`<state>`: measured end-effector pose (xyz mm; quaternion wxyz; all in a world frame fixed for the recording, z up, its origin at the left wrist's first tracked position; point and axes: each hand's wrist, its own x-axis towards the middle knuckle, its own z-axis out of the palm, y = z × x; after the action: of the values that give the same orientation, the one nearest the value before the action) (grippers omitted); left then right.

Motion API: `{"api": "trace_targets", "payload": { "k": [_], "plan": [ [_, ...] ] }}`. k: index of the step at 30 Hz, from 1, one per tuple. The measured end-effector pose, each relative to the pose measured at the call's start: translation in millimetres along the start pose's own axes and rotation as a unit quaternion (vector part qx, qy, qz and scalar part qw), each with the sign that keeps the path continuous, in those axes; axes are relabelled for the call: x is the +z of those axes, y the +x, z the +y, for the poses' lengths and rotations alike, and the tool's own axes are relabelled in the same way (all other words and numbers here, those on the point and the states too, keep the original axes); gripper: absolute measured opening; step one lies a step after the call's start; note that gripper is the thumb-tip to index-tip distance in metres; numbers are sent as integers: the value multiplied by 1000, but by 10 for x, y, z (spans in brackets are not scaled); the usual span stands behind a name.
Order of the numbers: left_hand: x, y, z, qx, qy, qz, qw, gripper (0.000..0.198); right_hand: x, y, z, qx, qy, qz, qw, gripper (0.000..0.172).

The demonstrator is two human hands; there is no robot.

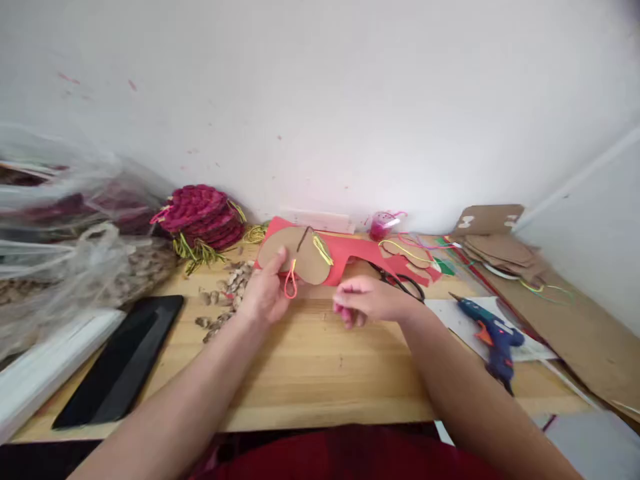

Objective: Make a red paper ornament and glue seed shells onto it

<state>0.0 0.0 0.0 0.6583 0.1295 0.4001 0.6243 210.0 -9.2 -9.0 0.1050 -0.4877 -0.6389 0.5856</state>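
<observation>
Wooden table [310, 373] bears tablet [120, 360], shells [225, 293], glue gun [493, 337]

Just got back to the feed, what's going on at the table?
A person works at a wooden table. Their left hand grips a brown cardboard cutout with an orange cord loop hanging from it, in front of a red sheet. The right hand hovers beside it, fingers curled; whether it holds anything is unclear. Black scissors lie just behind that hand, and a blue glue gun rests farther right.
</observation>
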Motion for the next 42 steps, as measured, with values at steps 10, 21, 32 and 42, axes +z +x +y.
{"api": "trace_targets", "payload": {
  "k": [10,21,32,42],
  "plan": [
    [-65,15,-47,-40,17,-45,998,17,178,252,65,-226,427,22,875,65],
    [-82,11,-167,-57,27,-61,996,19,264,336,17,-329,469,200,795,46],
    [-115,-11,-259,-21,53,-98,994,24,435,364,46,-246,447,218,832,45],
    [-114,61,-28,2,57,-127,990,35,238,254,-9,-197,446,274,829,49]
  ]
}}
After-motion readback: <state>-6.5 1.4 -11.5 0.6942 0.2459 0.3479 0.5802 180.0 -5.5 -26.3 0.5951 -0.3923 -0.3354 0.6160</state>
